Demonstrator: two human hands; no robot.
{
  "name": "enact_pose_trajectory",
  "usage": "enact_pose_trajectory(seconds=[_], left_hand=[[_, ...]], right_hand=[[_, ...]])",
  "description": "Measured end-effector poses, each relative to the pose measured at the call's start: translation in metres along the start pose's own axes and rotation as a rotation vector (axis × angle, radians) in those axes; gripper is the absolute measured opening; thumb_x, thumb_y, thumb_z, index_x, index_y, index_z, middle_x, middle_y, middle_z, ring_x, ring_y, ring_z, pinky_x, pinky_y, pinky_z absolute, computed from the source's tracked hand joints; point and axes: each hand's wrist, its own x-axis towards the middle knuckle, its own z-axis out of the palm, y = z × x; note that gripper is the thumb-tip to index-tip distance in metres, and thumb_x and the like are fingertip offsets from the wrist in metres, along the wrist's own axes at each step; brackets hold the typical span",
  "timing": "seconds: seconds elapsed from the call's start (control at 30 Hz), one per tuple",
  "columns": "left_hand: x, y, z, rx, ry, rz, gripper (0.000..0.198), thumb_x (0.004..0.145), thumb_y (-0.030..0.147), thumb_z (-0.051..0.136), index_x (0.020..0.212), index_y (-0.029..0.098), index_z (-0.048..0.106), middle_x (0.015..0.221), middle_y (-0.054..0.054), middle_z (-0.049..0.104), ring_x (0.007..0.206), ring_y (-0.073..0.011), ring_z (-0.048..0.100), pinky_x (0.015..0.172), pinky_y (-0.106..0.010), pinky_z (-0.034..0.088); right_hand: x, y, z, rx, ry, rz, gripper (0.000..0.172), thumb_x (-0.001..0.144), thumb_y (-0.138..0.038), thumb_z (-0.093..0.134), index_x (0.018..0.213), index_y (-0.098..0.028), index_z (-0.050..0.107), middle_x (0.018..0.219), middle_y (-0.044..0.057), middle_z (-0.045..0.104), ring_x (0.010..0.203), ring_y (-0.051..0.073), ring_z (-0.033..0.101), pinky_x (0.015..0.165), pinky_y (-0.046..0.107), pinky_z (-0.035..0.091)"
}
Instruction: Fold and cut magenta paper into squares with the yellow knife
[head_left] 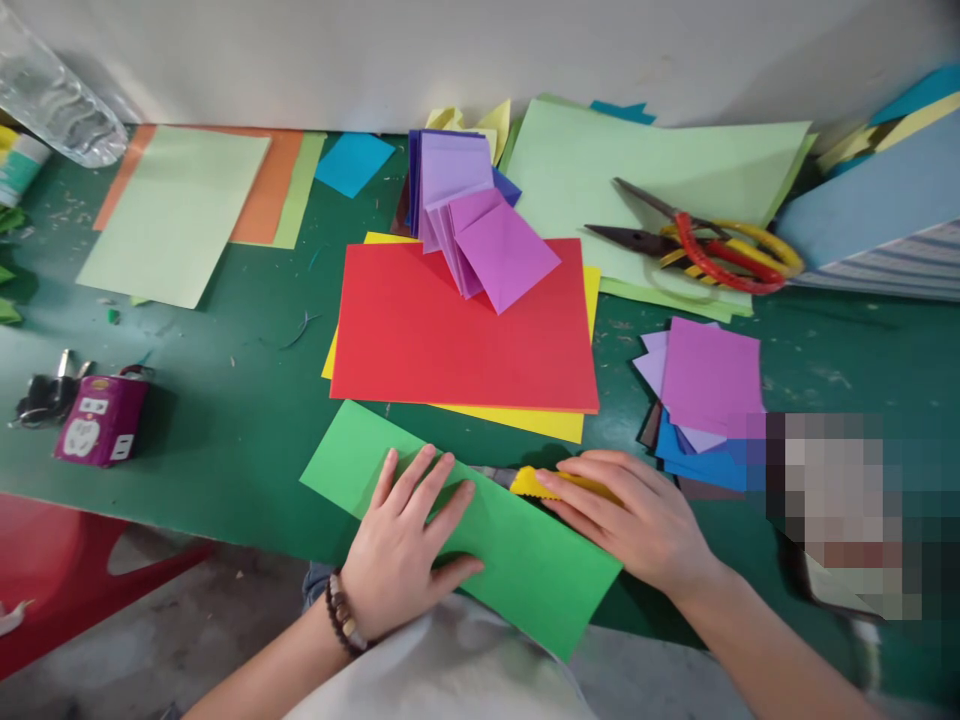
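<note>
A green sheet of paper (517, 560), seemingly folded over, lies aslant at the table's front edge and partly overhangs it. My left hand (412, 545) rests on top of it, fingers spread and pressing flat. Along the paper's far edge, my right hand (637, 510) is closed around a yellow utility knife (531, 482). The knife's grey front end (493, 475) points left beside that edge; whether it sits inside the fold I cannot tell. Just beyond lies a red sheet (457, 340) over a yellow sheet (517, 422), with purple paper squares (506, 250) on its back part.
Red- and yellow-handled scissors (697, 245) lie on pale green sheets (645, 160) at back right. More coloured squares (712, 375) and a blurred-out object (847, 500) are at right. Left are a purple box (101, 420), pale and orange sheets (176, 210) and a plastic bottle (56, 95).
</note>
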Motion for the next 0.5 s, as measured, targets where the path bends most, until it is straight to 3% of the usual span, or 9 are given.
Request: enact_pose_trajectory(seconds=[0.5], left_hand=[[0.001, 0.000, 0.000, -0.021, 0.001, 0.001, 0.059, 0.089, 0.054, 0.056, 0.137, 0.019, 0.051, 0.145, -0.015, 0.047, 0.139, -0.0351, 0.034, 0.114, -0.062, 0.024]], right_hand=[[0.008, 0.000, 0.001, 0.047, -0.020, -0.022, 0.034, 0.083, -0.019, 0.068, 0.116, -0.026, 0.067, 0.093, 0.005, 0.068, 0.088, 0.017, 0.062, 0.080, 0.031, 0.055]])
